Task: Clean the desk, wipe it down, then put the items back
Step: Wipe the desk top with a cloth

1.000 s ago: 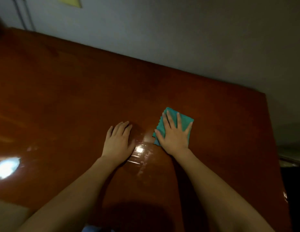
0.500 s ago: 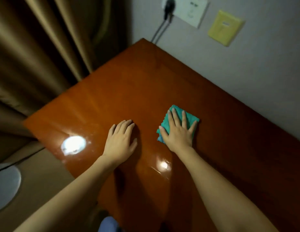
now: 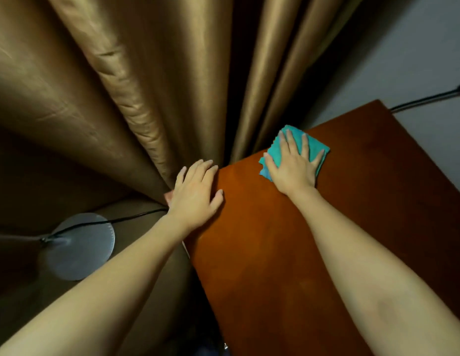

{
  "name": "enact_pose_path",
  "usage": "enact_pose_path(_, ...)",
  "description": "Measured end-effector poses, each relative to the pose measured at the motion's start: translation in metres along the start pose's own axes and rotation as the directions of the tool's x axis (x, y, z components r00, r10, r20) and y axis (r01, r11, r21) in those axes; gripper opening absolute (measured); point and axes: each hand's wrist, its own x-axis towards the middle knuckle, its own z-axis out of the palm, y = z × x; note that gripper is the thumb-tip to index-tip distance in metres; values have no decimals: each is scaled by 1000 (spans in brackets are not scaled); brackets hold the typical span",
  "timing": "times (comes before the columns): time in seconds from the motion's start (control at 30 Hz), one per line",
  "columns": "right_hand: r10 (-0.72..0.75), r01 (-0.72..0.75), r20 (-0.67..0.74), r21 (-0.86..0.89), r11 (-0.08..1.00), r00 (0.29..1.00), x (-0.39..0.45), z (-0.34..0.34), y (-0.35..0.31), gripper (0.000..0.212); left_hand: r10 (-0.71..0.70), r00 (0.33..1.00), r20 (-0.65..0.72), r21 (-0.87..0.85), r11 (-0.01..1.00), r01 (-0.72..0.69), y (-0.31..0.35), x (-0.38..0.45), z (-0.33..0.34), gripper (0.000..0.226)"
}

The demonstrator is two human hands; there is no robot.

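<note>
— What is changing here, compared with a second ago?

— The cloth (image 3: 298, 147) is travelling. A second ago the right hand (image 3: 293, 168) was pressing it mid-tabletop, with wall behind it; now the same hand is pressing it at the tabletop's (image 3: 275, 253) far left edge, right of centre in the frame, with the curtain (image 3: 121, 86) filling the upper left. The view is swinging left with it.

— And how are the hands sitting?

— The right hand is lying flat on the cloth, fingers spread and straight, pushing rather than gripping. The left hand (image 3: 195, 191) is also flat and released, holding nothing; it is resting over the tabletop's near-left corner at frame centre, fingertips close to the curtain folds.

— Is anything else coming into view?

— A round grey lamp base (image 3: 77, 246) on the floor at lower left, with a black cable (image 3: 108, 222) running from it toward the corner. Another cable is showing at the upper right edge, against the wall.

— So what does that mean for the job?

— I'd judge the wiping is reaching the end of the surface on this side. No items are showing on the tabletop, so clearing looks done and putting things back is still waiting. The cloth's corner is overhanging the edge toward the curtain, so the stroke probably needs turning back.
</note>
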Motion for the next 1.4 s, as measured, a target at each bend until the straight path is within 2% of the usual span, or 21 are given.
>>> enact_pose_path(0.17,-110,110,16,-20,994,994,25,0,-49,56,-59,998,-25,-32,998,59,-23,1,-8,56)
enact_pose_path(0.33,-251,254,61,-59,965,966,13,4,-91,48,-106,994,-40,-53,993,104,-22,-6,-9,58)
enact_pose_path(0.67,-178,177,-11,-47,983,984,-48,11,-63,60,-104,994,21,-31,994,105,5,-44,1,60)
enact_pose_path(0.83,-98,98,6,-23,995,995,-106,18,-22,62,-41,998,45,17,999,40,39,-72,13,61)
enact_pose_path(1.03,30,-30,8,2,1000,1000,-194,30,55,68,97,990,102,46,994,-102,119,-121,44,60)
enact_pose_path(1.4,294,-291,-13,104,951,956,-419,63,222,67,341,909,241,100,922,-373,296,-269,126,61)
